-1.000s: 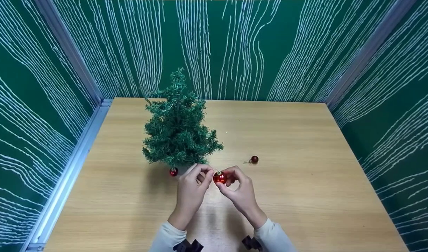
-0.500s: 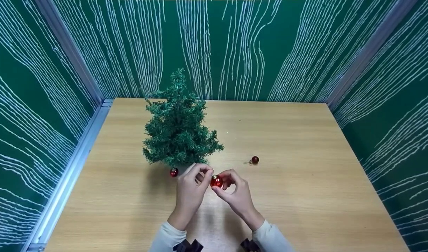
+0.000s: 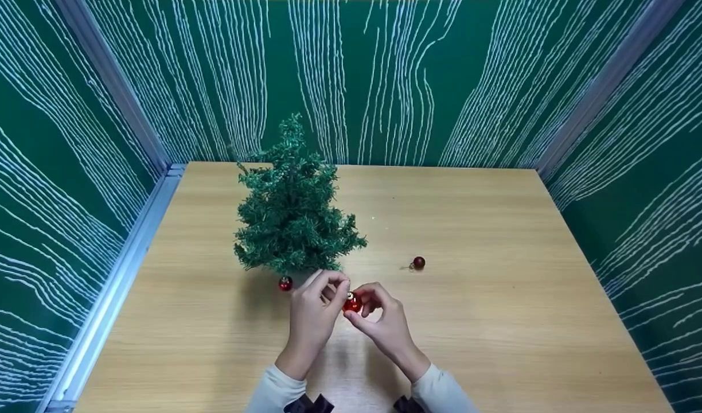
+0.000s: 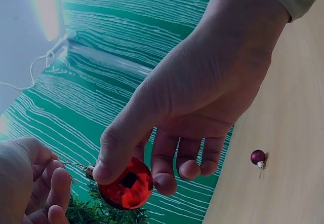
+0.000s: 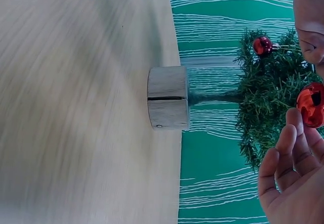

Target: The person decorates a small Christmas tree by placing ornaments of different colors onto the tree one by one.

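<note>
My right hand [image 3: 388,328] holds a shiny red Christmas bauble [image 3: 353,303] between thumb and fingers, its gold cap facing up. Just left of it, my left hand [image 3: 312,312] has thumb and forefinger pinched together. In the left wrist view, a thin gold string [image 4: 75,164] runs from the bauble's cap to the left hand's fingertips. Both hands are in front of a small green artificial Christmas tree [image 3: 293,206]. Another red bauble [image 3: 285,283] hangs from a low branch, left of my left hand.
A dark red bauble [image 3: 418,263] with its string lies on the wooden table [image 3: 500,321], right of the tree. The tree stands on a round wooden base [image 5: 168,98]. Green walls [image 3: 385,80] with white wavy lines enclose the table at the back and sides.
My right hand has moved the bauble slightly left and toward me, closer to the left hand. The left hand has stayed nearly still.
</note>
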A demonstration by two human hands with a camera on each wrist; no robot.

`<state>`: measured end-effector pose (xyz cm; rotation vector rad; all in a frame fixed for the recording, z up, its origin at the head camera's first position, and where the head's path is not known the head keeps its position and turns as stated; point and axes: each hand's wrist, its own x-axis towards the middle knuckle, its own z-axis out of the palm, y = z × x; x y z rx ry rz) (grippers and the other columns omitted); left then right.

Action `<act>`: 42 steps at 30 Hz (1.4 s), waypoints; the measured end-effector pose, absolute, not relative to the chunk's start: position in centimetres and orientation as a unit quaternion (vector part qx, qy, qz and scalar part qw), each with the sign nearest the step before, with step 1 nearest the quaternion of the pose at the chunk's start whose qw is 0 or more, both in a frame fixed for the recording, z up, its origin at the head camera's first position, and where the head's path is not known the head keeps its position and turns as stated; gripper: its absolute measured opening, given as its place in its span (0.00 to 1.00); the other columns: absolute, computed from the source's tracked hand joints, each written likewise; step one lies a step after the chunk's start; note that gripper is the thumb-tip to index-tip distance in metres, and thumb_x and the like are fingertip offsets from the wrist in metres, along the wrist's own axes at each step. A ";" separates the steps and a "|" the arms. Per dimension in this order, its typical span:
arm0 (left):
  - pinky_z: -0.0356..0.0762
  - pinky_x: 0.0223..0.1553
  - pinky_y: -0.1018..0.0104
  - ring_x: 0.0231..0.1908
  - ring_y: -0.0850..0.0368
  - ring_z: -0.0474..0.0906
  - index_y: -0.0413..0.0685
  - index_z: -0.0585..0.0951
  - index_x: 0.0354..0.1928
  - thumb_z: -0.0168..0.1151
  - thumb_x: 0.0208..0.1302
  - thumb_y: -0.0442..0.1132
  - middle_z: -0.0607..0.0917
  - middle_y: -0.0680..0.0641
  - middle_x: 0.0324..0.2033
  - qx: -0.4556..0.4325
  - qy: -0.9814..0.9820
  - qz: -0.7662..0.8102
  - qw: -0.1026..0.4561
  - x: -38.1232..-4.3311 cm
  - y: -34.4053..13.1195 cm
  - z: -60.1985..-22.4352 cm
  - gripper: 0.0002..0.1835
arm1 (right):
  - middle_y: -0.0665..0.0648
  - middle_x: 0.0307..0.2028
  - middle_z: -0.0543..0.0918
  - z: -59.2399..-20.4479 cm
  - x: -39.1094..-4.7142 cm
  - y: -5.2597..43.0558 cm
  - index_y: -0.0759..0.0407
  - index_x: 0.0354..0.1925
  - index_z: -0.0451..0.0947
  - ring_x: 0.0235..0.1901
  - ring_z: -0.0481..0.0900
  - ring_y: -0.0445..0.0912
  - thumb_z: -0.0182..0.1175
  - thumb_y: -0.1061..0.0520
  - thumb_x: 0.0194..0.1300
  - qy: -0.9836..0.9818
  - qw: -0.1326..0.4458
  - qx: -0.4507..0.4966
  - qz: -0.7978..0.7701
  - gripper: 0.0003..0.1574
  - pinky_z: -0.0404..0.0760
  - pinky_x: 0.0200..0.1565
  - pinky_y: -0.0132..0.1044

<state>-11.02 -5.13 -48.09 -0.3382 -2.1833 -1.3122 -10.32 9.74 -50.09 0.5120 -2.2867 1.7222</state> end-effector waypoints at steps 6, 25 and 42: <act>0.75 0.25 0.76 0.21 0.69 0.76 0.52 0.83 0.33 0.69 0.61 0.36 0.82 0.58 0.27 -0.124 -0.815 -0.488 0.287 -11.0 -5.3 -48.3 0.03 | 0.55 0.28 0.82 -50.3 -10.4 9.6 0.61 0.42 0.79 0.24 0.77 0.58 0.74 0.64 0.50 -0.782 0.110 0.174 0.588 0.20 0.77 0.31 0.34; 0.75 0.24 0.76 0.21 0.67 0.76 0.49 0.84 0.34 0.66 0.64 0.40 0.82 0.56 0.27 -0.108 -0.818 -0.492 0.279 -11.1 -6.6 -49.7 0.03 | 0.59 0.25 0.77 -48.6 -12.1 8.6 0.66 0.39 0.82 0.23 0.74 0.49 0.69 0.70 0.54 -0.764 0.193 0.257 0.560 0.12 0.76 0.28 0.39; 0.76 0.25 0.74 0.23 0.66 0.76 0.49 0.85 0.35 0.67 0.64 0.40 0.82 0.55 0.28 -0.103 -0.820 -0.494 0.269 -11.3 -7.3 -49.6 0.03 | 0.55 0.25 0.81 -47.9 -12.9 7.8 0.64 0.30 0.82 0.26 0.74 0.37 0.66 0.72 0.57 -0.750 0.161 0.262 0.585 0.05 0.76 0.28 0.38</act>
